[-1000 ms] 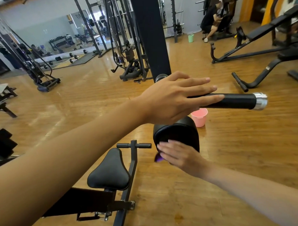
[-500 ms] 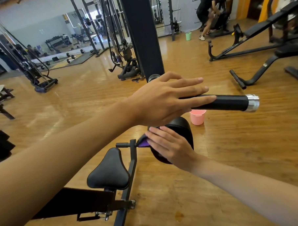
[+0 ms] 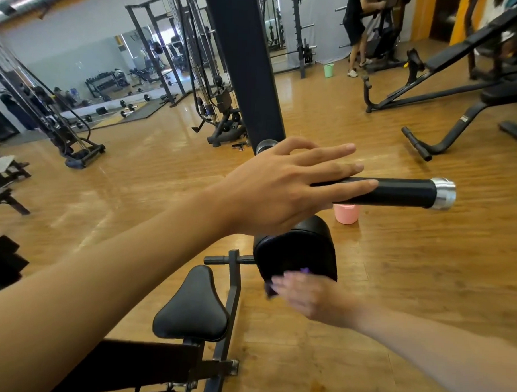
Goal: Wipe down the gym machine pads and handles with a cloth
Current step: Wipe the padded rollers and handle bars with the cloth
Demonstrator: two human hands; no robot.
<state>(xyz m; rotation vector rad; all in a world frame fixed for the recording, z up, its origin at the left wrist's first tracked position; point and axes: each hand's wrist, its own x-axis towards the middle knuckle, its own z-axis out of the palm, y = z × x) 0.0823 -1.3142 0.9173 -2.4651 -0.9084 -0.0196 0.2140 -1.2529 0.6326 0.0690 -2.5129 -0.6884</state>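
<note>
Head view: the left hand (image 3: 284,191) lies flat, fingers straight, on the handle (image 3: 405,192), while the blurred right hand (image 3: 312,296), fingers extended, presses the cloth (image 3: 269,289) against the pad (image 3: 296,253) at its 6 o'clock edge.

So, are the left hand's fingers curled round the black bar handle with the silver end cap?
No, the left hand lies flat on the black bar handle with its fingers stretched out straight.
</note>
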